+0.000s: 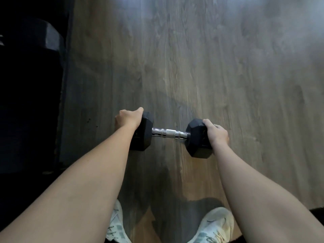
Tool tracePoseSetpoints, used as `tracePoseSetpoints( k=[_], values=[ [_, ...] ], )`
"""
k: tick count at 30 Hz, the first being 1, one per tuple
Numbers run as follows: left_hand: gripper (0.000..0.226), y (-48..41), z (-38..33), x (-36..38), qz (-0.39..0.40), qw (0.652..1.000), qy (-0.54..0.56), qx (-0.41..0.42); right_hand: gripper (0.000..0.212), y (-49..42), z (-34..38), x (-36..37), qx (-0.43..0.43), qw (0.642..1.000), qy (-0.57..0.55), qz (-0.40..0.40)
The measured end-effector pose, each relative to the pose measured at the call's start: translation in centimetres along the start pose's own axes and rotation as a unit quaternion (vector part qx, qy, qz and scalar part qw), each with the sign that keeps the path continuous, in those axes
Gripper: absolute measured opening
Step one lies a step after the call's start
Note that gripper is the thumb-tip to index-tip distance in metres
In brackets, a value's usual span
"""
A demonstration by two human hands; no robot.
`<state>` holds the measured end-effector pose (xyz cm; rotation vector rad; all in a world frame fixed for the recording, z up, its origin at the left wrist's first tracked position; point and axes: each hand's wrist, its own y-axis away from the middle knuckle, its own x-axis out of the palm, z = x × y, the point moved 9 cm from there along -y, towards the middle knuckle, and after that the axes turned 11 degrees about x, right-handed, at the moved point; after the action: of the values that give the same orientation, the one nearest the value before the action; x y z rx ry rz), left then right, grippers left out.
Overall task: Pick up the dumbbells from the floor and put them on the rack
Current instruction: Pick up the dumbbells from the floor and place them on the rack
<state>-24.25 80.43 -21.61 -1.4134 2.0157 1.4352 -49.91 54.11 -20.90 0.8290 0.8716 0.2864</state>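
Observation:
A black hex dumbbell (pixel 170 133) with a knurled chrome handle lies crosswise over the wooden floor, straight ahead of me. My left hand (pixel 128 118) cups the outer face of its left head. On the right head, my right hand (pixel 217 133) wraps over the outer face. Both arms are stretched out and the bare handle shows between the heads. Whether the dumbbell rests on the floor or hangs just above it, I cannot tell.
My two pale sneakers (pixel 212 225) stand on the floor (pixel 210 67) at the bottom edge. A dark mat or platform (pixel 31 111) with a dark blocky object (pixel 50 37) on it runs along the left side. A shadow falls between my feet.

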Motion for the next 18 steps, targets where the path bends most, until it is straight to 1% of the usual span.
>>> tracePoseSetpoints(
  k=[4, 8, 9, 11, 12, 14, 16, 18],
  values=[
    [0.054, -0.3, 0.6, 0.3, 0.0, 0.999, 0.02, -0.026, 0.048, -0.5, -0.1, 0.3, 0.012, 1.0, 0.01, -0.018],
    [0.043, 0.4, 0.0, 0.1, 0.01, 0.999, 0.024, -0.027, 0.041, -0.1, 0.1, -0.1, -0.006, 0.999, 0.024, -0.036],
    [0.044, 0.3, -0.3, 0.0, 0.01, 0.999, 0.027, -0.024, 0.04, -0.1, 0.3, 0.1, -0.01, 0.999, 0.022, -0.029],
    [0.053, 0.5, -0.5, -0.3, 0.011, 1.0, 0.017, -0.021, 0.037, -0.3, 0.3, 0.1, -0.002, 0.999, 0.032, -0.024],
    [0.058, 0.5, -0.4, -0.3, 0.018, 0.999, 0.021, -0.025, 0.037, -0.5, 0.3, 0.2, 0.001, 0.999, 0.037, -0.021],
    [0.059, 0.4, 0.3, 0.1, 0.055, 0.995, 0.077, -0.045, 0.041, -0.7, 0.0, 0.4, 0.009, 1.0, 0.029, -0.007],
    [0.05, 0.7, 1.1, 0.2, 0.085, 0.984, 0.143, -0.069, 0.044, -1.1, -0.1, 0.5, 0.012, 1.0, 0.02, 0.003],
    [0.039, 0.8, 1.1, 0.7, 0.12, 0.978, 0.158, -0.072, 0.045, -1.2, -0.5, 0.5, 0.026, 0.999, 0.01, 0.027]
  ],
)
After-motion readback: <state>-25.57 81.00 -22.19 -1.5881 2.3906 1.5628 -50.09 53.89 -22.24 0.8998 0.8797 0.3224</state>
